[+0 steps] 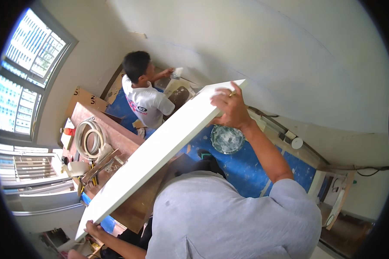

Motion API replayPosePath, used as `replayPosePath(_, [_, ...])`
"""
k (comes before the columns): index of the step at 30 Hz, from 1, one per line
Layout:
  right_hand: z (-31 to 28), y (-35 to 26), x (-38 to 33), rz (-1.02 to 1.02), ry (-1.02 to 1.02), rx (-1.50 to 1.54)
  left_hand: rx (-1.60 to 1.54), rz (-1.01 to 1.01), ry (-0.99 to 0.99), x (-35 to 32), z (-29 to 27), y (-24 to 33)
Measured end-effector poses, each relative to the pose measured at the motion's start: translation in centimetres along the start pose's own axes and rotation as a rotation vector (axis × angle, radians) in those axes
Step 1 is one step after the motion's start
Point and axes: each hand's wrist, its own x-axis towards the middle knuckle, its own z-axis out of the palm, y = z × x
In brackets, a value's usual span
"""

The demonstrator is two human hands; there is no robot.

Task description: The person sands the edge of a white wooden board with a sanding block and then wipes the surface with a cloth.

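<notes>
The long, flat white board (153, 157) cuts right across, lower left to upper centre of the frame, left hand (94, 229) clamped on its low end, right hand (234, 108) clamped near the top

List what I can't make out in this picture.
Head view:
White board: underside, hidden by its own upper face.
Left hand: fingers partly hidden by the board.
Co-worker: legs partly hidden behind the board.
Their held object: too small and blurred to identify.
Left forearm: cut off by the lower edge.
</notes>
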Motion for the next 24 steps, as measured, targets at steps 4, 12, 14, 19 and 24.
replayPosePath(4, [0.5,1.0,-3.9,-0.050,-0.005,0.139,0.152,-0.010,0.079,5.5,-5.9,-2.4])
replayPosePath(12, [-1.3,0.2,-8.1,-0.099,-0.196,0.192,0.187,-0.147,0.151,-2.3,-6.6,-3.7])
replayPosePath(14, [-0.9,0.1,-9.5,-0.140,-0.232,0.165,0.193,-0.171,0.148,-3.2,-6.5,-4.2])
replayPosePath(19, [-0.8,-0.7,-10.4,-0.225,-0.476,0.227,0.156,-0.265,0.152,-4.1,-7.2,-9.3])
replayPosePath(24, [1.3,-1.6,-11.1,-0.287,-0.719,0.236,-0.034,-0.387,0.166,-2.7,-10.6,-16.1])
